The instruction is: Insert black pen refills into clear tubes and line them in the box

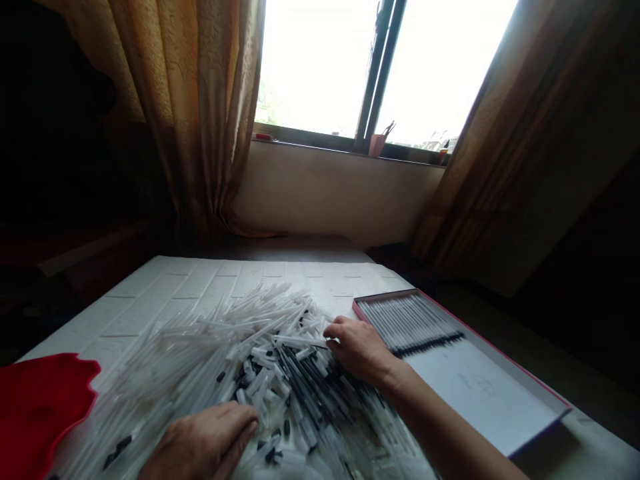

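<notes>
Left hand (205,443) is pressing flat, fingers together, on the heaped clear plastic pen barrels (220,353); right hand (357,347) is pinching one barrel near the shallow pink-rimmed tray (500,360). Risk: barrels rolling off the table's near edge.

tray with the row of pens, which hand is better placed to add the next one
Right. The right hand rests at the pile's edge beside the tray, fingertips on a pen. The left hand lies flat on the pile's near side, farther from the tray.

Bare table (210,280) lies open beyond the pen pile (240,360); the tray (500,400) blocks the right.
</notes>
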`<state>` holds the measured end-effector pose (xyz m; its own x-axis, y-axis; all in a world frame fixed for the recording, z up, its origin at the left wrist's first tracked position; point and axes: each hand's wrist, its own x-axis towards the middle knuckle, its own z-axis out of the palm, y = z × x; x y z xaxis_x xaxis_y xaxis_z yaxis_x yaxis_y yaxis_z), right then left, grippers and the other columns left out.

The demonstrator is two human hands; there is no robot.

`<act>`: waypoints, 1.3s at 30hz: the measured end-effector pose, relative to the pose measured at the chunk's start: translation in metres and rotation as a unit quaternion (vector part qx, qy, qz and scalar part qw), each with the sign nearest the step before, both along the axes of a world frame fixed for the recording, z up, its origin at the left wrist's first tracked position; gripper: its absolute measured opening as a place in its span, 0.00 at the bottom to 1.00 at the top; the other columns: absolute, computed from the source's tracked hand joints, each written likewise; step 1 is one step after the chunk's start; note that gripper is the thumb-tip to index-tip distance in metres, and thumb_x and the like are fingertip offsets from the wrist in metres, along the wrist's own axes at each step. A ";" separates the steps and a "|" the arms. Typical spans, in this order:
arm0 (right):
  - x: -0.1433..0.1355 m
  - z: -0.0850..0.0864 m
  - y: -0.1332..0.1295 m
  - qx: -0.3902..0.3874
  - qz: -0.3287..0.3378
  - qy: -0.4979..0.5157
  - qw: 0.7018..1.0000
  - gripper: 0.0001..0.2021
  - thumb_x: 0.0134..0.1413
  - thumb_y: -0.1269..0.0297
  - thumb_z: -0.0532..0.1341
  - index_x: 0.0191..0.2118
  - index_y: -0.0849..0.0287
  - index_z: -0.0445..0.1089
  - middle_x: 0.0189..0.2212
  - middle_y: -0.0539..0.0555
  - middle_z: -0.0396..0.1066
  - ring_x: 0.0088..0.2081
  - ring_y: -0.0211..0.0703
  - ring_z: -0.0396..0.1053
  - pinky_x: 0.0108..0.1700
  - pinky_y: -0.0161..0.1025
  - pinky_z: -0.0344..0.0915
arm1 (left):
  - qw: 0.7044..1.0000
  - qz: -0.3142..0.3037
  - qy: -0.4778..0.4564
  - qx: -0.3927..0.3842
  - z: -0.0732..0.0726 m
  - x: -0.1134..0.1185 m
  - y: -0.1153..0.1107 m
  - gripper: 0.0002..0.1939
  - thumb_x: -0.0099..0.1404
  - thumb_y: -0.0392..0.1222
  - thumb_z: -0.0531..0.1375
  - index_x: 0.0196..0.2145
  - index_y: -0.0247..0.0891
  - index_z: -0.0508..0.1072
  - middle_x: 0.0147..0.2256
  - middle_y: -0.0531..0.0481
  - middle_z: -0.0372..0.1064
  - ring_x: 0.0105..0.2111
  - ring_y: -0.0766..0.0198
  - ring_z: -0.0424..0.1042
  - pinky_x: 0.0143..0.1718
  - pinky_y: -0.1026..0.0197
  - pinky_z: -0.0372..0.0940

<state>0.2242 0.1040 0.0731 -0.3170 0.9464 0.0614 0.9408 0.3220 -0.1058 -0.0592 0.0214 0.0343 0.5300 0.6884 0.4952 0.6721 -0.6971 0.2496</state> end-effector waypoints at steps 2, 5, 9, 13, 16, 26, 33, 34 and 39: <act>0.001 -0.002 0.004 -0.011 0.007 -0.010 1.000 0.09 0.61 0.65 0.61 0.41 0.55 0.80 0.41 0.57 0.78 0.42 0.49 0.76 0.40 0.37 0.63 | 1.000 -0.002 -0.004 0.005 0.002 0.001 0.000 0.14 0.75 0.46 0.50 0.36 0.49 0.74 0.29 0.59 0.79 0.27 0.68 0.81 0.30 0.75 0.70; -0.001 -0.005 0.008 -0.027 0.018 -0.021 0.999 0.08 0.62 0.64 0.62 0.43 0.55 0.79 0.42 0.56 0.77 0.43 0.48 0.75 0.42 0.39 0.66 | 1.000 -0.002 -0.002 0.010 0.003 0.003 0.000 0.15 0.75 0.46 0.49 0.35 0.49 0.73 0.28 0.59 0.79 0.27 0.68 0.80 0.30 0.75 0.70; -0.004 -0.007 0.011 -0.045 0.029 -0.039 0.998 0.09 0.67 0.60 0.61 0.45 0.60 0.74 0.45 0.55 0.75 0.44 0.47 0.74 0.47 0.48 0.70 | 1.000 -0.003 0.004 0.014 0.004 0.004 -0.001 0.16 0.76 0.47 0.48 0.35 0.48 0.72 0.27 0.59 0.78 0.26 0.68 0.80 0.29 0.74 0.70; -0.004 -0.005 0.012 -0.059 0.037 -0.056 0.996 0.10 0.67 0.60 0.62 0.48 0.60 0.72 0.46 0.55 0.74 0.44 0.47 0.74 0.47 0.50 0.72 | 1.000 -0.006 0.006 0.017 0.004 0.004 0.000 0.17 0.76 0.47 0.47 0.35 0.48 0.73 0.27 0.59 0.78 0.25 0.68 0.80 0.28 0.73 0.70; -0.002 -0.005 0.011 -0.061 0.038 -0.063 0.995 0.10 0.67 0.61 0.62 0.49 0.60 0.72 0.47 0.56 0.74 0.45 0.47 0.74 0.47 0.50 0.73 | 1.000 -0.002 0.011 0.011 0.004 0.004 0.000 0.17 0.77 0.47 0.47 0.34 0.48 0.73 0.26 0.59 0.77 0.25 0.67 0.80 0.27 0.73 0.70; 0.000 -0.008 0.008 -0.044 0.049 -0.039 0.997 0.09 0.67 0.60 0.61 0.45 0.61 0.73 0.42 0.53 0.75 0.40 0.44 0.75 0.44 0.47 0.73 | 0.999 0.000 0.034 0.020 0.007 0.006 0.000 0.21 0.78 0.47 0.44 0.33 0.48 0.72 0.26 0.59 0.77 0.26 0.67 0.80 0.25 0.71 0.70; -0.006 0.016 -0.018 0.002 0.076 0.002 0.997 0.05 0.64 0.72 0.58 0.38 0.60 0.71 0.37 0.56 0.76 0.37 0.44 0.72 0.39 0.38 0.61 | 0.978 0.052 -0.017 0.202 0.010 0.003 0.000 0.15 0.77 0.47 0.50 0.47 0.44 0.75 0.38 0.53 0.79 0.38 0.66 0.80 0.42 0.69 0.70; -0.009 0.021 -0.025 0.000 0.093 0.006 0.996 0.04 0.63 0.71 0.58 0.38 0.59 0.71 0.37 0.55 0.76 0.37 0.43 0.71 0.38 0.37 0.59 | 0.970 0.060 -0.023 0.232 0.012 0.003 -0.001 0.13 0.76 0.44 0.52 0.49 0.43 0.75 0.43 0.50 0.78 0.44 0.63 0.78 0.48 0.66 0.67; -0.031 0.028 -0.060 -0.023 0.190 0.027 0.981 0.03 0.61 0.69 0.58 0.37 0.57 0.69 0.35 0.51 0.75 0.31 0.39 0.69 0.32 0.35 0.58 | 0.960 0.063 -0.038 0.269 0.014 0.016 -0.002 0.12 0.74 0.43 0.57 0.51 0.44 0.77 0.53 0.49 0.75 0.57 0.58 0.69 0.65 0.56 0.51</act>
<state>0.1928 0.0440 0.1007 -0.6450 0.7626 0.0483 0.7462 0.6422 -0.1755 -0.0429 0.0195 0.0479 0.4076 0.3784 0.8311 0.7541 -0.6528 -0.0726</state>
